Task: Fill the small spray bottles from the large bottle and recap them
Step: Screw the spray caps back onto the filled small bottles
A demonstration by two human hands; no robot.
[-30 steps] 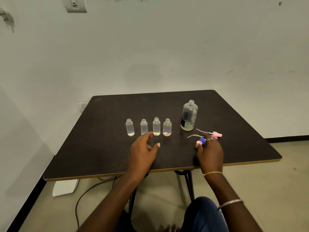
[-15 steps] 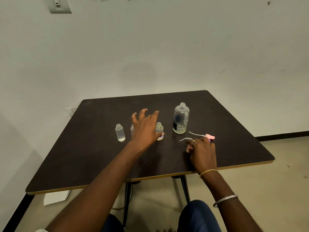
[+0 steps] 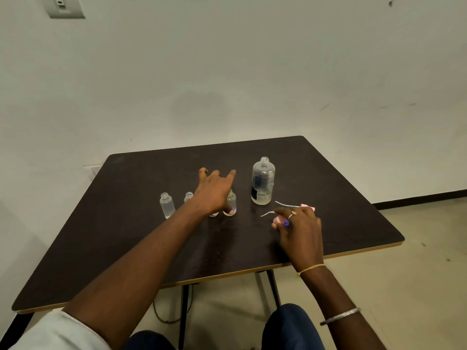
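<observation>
Left hand [image 3: 214, 190] grip spread — over small bottles [image 3: 230, 205]

The left hand [image 3: 214, 190] covered most of two small bottles in the row, so only the neck of one [image 3: 188, 197] and the foot of the other [image 3: 214, 214] showed. The right hand [image 3: 299, 229] hid most of the pink and blue caps [image 3: 281, 221]. How much liquid the small bottles held was too tiny to tell.
</observation>
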